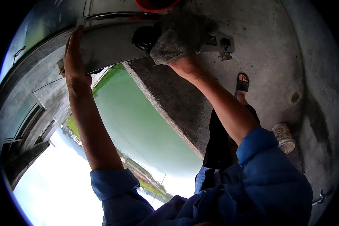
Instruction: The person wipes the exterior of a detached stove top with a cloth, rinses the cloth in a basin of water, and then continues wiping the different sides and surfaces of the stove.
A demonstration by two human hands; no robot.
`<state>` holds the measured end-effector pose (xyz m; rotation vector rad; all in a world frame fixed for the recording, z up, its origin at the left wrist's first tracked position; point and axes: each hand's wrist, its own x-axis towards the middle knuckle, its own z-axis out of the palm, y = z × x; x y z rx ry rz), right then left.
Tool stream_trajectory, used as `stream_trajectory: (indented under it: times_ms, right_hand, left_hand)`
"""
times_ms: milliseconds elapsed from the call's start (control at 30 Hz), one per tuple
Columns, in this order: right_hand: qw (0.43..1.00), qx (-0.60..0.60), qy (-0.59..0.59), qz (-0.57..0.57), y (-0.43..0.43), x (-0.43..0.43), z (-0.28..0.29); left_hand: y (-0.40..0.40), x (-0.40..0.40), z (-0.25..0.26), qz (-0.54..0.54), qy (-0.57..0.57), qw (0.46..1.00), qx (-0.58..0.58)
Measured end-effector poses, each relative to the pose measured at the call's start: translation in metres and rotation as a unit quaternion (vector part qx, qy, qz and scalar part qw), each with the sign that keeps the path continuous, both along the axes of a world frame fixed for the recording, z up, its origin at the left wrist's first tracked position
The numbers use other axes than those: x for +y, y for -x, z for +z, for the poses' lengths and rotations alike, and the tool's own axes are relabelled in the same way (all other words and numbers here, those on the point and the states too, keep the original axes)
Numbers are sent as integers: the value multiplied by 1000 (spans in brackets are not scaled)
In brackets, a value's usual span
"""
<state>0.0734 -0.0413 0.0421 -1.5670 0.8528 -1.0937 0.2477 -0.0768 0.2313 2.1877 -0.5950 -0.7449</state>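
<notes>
A long grey panel (107, 42), which looks like the casing of an appliance, stretches across the upper part of the view. It carries a round black knob (144, 38) and, near its far right end, a small black fitting (225, 43). My left hand (75, 60) lies against the panel's left end, its fingers extended along that edge. Bunched in my right hand (188, 67) is a grey cloth (172, 42), which covers most of the fingers. The cloth rests against the panel beside the knob and hides part of its surface.
A red basin (157, 8) shows at the top edge. On the concrete floor (265, 42), my sandalled foot (243, 82) stands near a stained white bucket (284, 138). A concrete ledge (163, 104) borders green water (135, 113). A wall with windows (22, 121) is at left.
</notes>
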Motion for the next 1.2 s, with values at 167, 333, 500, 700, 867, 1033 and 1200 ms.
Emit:
stream_trajectory:
  times_ms: [167, 333, 500, 700, 867, 1033, 1200]
  right_hand:
    - [990, 5, -130, -62, -9, 31, 26]
    - [970, 156, 19, -183, -11, 41, -4]
    - [963, 207, 95, -142, 18, 18, -9]
    - [987, 114, 4, -114, 8, 20, 23]
    - [994, 74, 5, -80, 12, 2, 24]
    - [988, 110, 57, -96, 8, -14, 25]
    - [989, 106, 34, -96, 4, -25, 37]
  left_hand:
    - [28, -9, 1, -36, 19, 996, -83]
    - [24, -24, -4, -112, 4, 991, -74]
    - [29, -24, 0, -133, 2, 984, -118]
    - [38, -26, 4, -170, 9, 977, -126]
    - [36, -21, 2, -160, -4, 975, -151]
    - [34, -17, 3, -150, 1, 977, -153]
    - [22, -17, -3, -152, 6, 974, -166]
